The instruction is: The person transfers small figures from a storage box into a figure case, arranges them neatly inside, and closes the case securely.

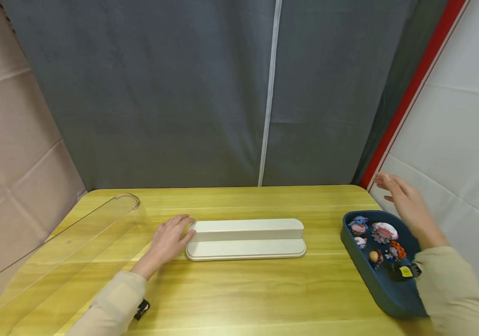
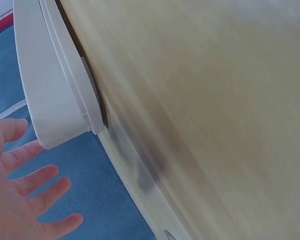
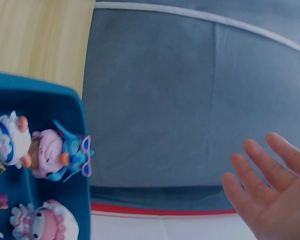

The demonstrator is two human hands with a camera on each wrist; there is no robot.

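Note:
A white two-level stand (image 1: 245,249) lies on the wooden table in the head view. My left hand (image 1: 169,240) is at its left end, fingers spread and extended. In the left wrist view the fingertips (image 2: 36,146) come right up to the end of the stand (image 2: 57,75). My right hand (image 1: 409,207) is raised over the far right side of a dark blue tray (image 1: 384,291), holding nothing. Several small toy figurines lie in that tray, among them a blue-and-pink one (image 3: 65,152) and a pink-and-white one (image 3: 47,225). Fingers of the right hand (image 3: 277,192) are extended.
A long clear plastic cover (image 1: 67,252) lies on the left of the table (image 1: 239,298). Behind the table hangs a grey curtain (image 1: 172,102), with a pale sheet (image 1: 8,140) at left and a white panel (image 1: 454,149) at right.

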